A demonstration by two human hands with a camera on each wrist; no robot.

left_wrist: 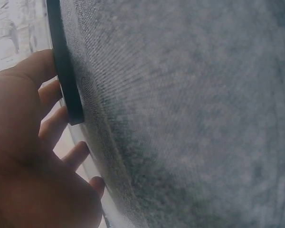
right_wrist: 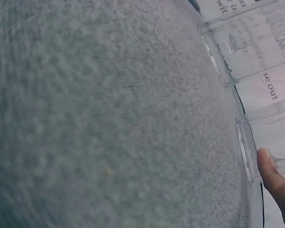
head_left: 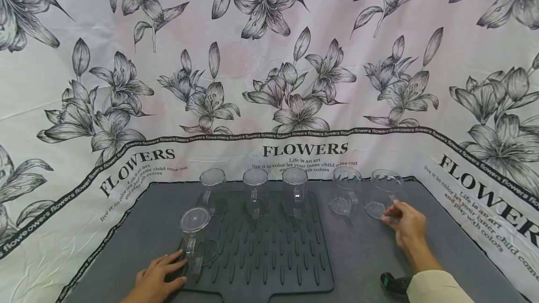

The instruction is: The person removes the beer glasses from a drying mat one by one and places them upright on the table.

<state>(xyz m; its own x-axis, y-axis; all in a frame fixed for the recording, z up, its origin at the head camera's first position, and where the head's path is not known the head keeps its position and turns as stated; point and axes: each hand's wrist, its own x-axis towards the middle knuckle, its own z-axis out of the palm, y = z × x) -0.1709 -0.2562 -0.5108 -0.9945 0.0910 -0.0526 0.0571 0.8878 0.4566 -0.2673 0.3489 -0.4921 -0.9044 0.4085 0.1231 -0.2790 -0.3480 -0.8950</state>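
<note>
At the right, my right hand [head_left: 406,223] pinches the handle of a clear glass mug [head_left: 384,195], which stands on the grey table. The right wrist view shows the thumb [right_wrist: 268,168] against that handle. A second glass mug [head_left: 344,193] stands just left of it. My left hand [head_left: 160,275] rests at the left edge of a dark ridged drying mat [head_left: 269,265], its fingers extended and touching the edge. Close to those fingers, a glass mug [head_left: 206,242] sits base up on the mat, handle toward me.
Along the mat's back stand three more glass mugs, a left one [head_left: 214,195], a middle one [head_left: 256,195] and a right one [head_left: 294,195]. A flower-printed cloth [head_left: 236,153] closes off the back and sides. A black device [head_left: 396,284] is by the right sleeve [head_left: 438,286].
</note>
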